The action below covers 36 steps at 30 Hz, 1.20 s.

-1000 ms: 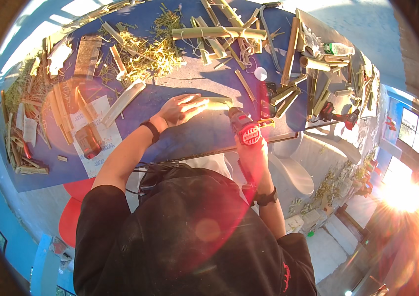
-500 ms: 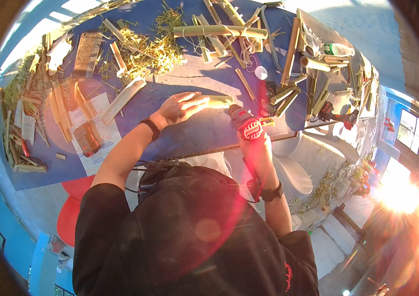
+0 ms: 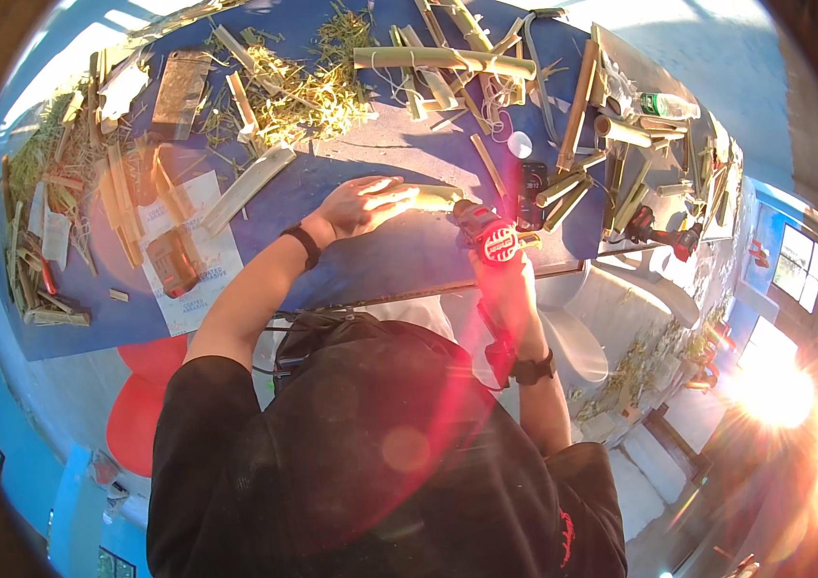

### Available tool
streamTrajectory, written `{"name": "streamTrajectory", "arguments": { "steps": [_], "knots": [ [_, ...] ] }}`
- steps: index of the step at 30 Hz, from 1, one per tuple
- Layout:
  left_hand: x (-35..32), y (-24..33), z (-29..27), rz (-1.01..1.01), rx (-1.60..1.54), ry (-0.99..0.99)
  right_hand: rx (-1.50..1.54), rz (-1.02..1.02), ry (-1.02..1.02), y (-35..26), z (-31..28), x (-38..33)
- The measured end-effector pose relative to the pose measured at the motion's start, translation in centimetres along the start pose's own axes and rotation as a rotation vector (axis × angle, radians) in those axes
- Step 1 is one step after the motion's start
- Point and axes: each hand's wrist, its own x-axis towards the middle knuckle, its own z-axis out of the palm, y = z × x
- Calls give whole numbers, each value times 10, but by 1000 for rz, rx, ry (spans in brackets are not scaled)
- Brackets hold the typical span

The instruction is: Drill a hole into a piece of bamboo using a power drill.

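Note:
A short pale green bamboo piece point(image 3: 441, 197) lies across the blue table near its front edge. Laid over its left part, the fingers of my left hand point(image 3: 363, 205) hold it down, close together. My right hand point(image 3: 508, 287) is wrapped around the grip of a red cordless drill point(image 3: 498, 241). The drill's nose points at the right end of the bamboo piece; whether the bit touches or enters it is too small to tell. My left fingertips partly cover the bamboo.
Bamboo shavings point(image 3: 298, 111) spread over the back left of the table. A bamboo tube point(image 3: 448, 62) lies at the back. Right of the drill are a phone point(image 3: 532, 181) and split bamboo. A second drill point(image 3: 661, 232) rests farther right. White paper point(image 3: 199, 279) lies left.
The whole view has shifted slightly. Both hands, the drill and the bamboo piece keep nearly the same places relative to one another.

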Motion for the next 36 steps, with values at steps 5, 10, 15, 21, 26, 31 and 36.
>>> {"name": "streamTrajectory", "arguments": {
  "steps": [5,10,15,21,26,31,36],
  "knots": [
    [-1,0,1,-14,0,-23,-28,30,-13,4,4,3],
    [-1,1,-1,-13,-14,-28,-32,25,-26,1,4,4],
    [2,2,-4,-10,-23,-11,-69,24,-5,5,6,3],
    [1,1,-3,-9,-25,3,-41,-8,0,4,9,3],
    [2,2,-2,-9,-35,11,-24,12,-3,13,12,5],
    [1,2,-2,-16,-15,-6,-9,7,-2,9,11,5],
    [0,1,-1,-8,-26,-3,58,-30,24,10,12,3]
  ]
}}
